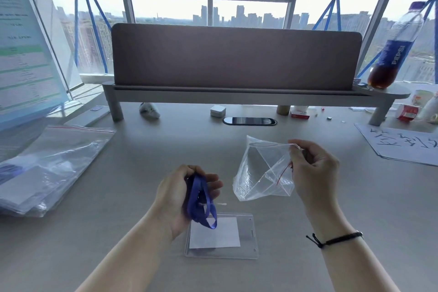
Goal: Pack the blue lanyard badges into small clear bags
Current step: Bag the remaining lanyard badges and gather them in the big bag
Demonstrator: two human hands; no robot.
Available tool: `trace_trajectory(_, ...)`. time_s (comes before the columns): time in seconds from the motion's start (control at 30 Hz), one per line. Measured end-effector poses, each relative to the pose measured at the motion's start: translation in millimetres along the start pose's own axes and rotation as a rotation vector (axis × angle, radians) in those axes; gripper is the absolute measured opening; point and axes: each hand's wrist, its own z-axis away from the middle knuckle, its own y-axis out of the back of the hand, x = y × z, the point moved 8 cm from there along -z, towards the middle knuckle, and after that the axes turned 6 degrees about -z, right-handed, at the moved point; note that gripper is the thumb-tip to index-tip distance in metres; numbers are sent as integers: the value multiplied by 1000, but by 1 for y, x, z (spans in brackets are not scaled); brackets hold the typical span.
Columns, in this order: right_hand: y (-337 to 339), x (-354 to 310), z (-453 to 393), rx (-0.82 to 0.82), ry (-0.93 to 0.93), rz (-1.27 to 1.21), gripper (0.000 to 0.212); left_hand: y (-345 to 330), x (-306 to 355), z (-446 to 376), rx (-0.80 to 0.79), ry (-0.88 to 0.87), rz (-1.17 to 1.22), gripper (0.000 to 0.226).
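Observation:
My left hand [180, 194] grips a bunched blue lanyard [201, 204] above the desk; its loops hang down over a clear badge holder [227, 237] with a white card inside, which lies flat on the desk. My right hand [312, 170] pinches the top edge of a small clear zip bag [260, 170] with a red seal line. The bag hangs in the air to the right of the lanyard, its mouth spread open.
A stack of clear bags [47, 168] lies at the left desk edge, under a standing sign. A brown divider [234, 59] on a grey shelf crosses the back, with a Pepsi bottle [393, 50] on its right end. Papers [403, 147] lie at right.

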Motion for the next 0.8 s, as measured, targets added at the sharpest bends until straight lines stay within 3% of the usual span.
trace_trajectory(0.13,-1,1,1,-6,-2,-1,25,3,-9,-2,75,43,4,21)
trace_trajectory(0.3,-2,0,2,-9,2,-10,23,-1,-10,-4,-37,86,15,7)
trace_trajectory(0.53,-4,0,3,-16,-4,-18,24,-11,0,1,-79,4,8,34)
trace_trajectory(0.8,-9,-11,8,-65,2,17,26,-52,-1,34,-339,76,-39,34)
